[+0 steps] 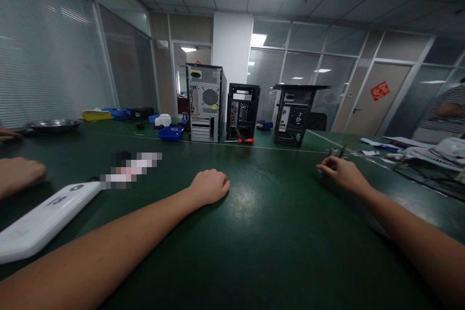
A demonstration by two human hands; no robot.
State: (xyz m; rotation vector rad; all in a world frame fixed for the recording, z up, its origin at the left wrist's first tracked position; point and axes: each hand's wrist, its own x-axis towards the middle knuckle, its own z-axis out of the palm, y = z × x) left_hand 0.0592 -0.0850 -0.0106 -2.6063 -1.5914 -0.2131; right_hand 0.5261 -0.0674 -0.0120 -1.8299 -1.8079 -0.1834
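Your right hand (pixel 343 173) rests on the green table (pixel 261 232), out to the right, fingers curled narrowly around a small metallic part (pixel 333 153) at its far edge. The part is mostly hidden by the fingertips; you cannot tell its exact form, only that it looks grey and hard. Whether the fingers actually pinch it or merely touch it cannot be told. Judgement: it is light and rigid and small enough to slip, so take it between thumb and forefinger by its sides, low against the mat.

Your left hand (pixel 210 186) lies near the table's middle as a loose fist, knuckles down, holding nothing visible.

Table surface: dark green mat, matte with a soft sheen under the ceiling light, likely giving fair friction.

To the left, a white flat device (pixel 43 218) with rounded corners, smooth plastic. Another person's hand (pixel 18 174) lies just beyond it at the left edge.

Well apart, across the table: three computer cases standing upright — a silver-backed tower (pixel 204 102), a black open-frame case (pixel 242 112), a black case (pixel 296 115) with its top panel overhanging. Sheet metal, perforated vents. A red-handled screwdriver (pixel 246 140) lies in front of the middle case. A blue plastic bin (pixel 170 133) sits left of the silver tower.
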